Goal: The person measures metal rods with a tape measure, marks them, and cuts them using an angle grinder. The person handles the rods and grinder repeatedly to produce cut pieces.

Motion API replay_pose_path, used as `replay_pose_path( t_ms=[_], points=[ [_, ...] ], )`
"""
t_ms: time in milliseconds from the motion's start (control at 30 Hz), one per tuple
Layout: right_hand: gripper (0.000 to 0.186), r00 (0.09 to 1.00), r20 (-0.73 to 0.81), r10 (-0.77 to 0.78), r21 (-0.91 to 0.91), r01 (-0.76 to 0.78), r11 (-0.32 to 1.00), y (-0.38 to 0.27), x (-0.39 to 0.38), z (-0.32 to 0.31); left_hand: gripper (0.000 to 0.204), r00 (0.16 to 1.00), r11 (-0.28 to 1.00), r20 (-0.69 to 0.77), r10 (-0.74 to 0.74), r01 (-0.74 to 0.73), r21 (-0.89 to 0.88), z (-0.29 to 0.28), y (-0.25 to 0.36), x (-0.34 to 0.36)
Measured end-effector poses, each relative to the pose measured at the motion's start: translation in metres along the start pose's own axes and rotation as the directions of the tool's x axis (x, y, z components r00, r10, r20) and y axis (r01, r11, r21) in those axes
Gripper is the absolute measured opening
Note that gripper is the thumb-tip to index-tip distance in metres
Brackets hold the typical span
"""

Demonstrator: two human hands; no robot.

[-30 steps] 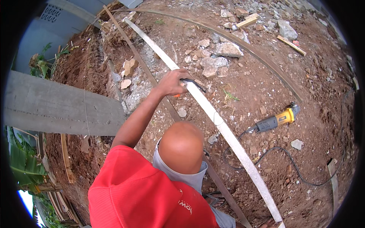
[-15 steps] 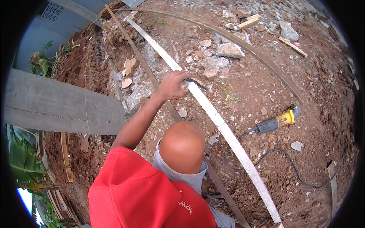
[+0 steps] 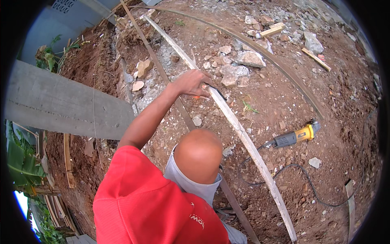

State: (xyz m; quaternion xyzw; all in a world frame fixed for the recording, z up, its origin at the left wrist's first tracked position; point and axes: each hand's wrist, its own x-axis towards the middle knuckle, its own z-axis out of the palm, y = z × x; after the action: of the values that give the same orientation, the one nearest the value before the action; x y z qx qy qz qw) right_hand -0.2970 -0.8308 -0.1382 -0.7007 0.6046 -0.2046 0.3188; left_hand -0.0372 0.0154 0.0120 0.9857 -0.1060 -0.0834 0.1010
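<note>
My left hand is closed around the long, narrow whitish board, which runs from the far left down to the lower right. A narrow face of the board shows upward. Something dark lies against the board at my fingers, with an orange bit under the hand; its kind is hidden. Beneath my arm and beside my bent knee runs a long brown bar on the ground, to the left of the board. My right hand is out of sight.
A yellow and grey angle grinder lies right of the board, its black cord looping over the soil. A curved-looking brown bar crosses the far ground near stone chunks. At left stands a concrete beam.
The whitish board has been turned, so its broad face no longer shows. My right hand, at the board's near end before, has left the view.
</note>
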Motion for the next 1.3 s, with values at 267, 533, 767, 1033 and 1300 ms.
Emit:
replay_pose_path(
  t_ms=[267, 533, 767, 1033, 1300],
  points=[
    [0.049, 0.997, 0.066, -0.026, 0.291, 0.005, 0.957, -0.033, -0.041, 0.004, 0.052, 0.938, 0.993, 0.327, -0.113, 0.093, 0.076, -0.03, -0.009, 0.032],
    [0.046, 0.974, -0.156, -0.162, 0.317, 0.205, 0.926, -0.058, -0.084, 0.015, 0.037, 0.897, 0.997, 0.436, -0.077, 0.073, 0.025, -0.028, -0.015, 0.085],
    [0.046, 0.97, -0.207, -0.131, 0.115, 0.157, 0.981, -0.095, -0.094, 0.019, 0.033, 0.975, 0.991, 0.222, -0.027, 0.056, -0.123, 0.002, -0.06, 0.071],
    [0.037, 0.943, -0.226, -0.244, 0.017, 0.255, 0.967, -0.086, -0.116, 0.008, 0.029, 0.901, 0.992, 0.432, -0.042, 0.09, -0.092, -0.004, -0.074, 0.105],
    [0.028, 0.863, -0.248, -0.439, -0.175, 0.406, 0.897, -0.085, -0.112, 0.015, 0.031, 0.897, 0.988, 0.44, -0.036, 0.098, -0.119, -0.004, -0.076, 0.115]
  ],
)
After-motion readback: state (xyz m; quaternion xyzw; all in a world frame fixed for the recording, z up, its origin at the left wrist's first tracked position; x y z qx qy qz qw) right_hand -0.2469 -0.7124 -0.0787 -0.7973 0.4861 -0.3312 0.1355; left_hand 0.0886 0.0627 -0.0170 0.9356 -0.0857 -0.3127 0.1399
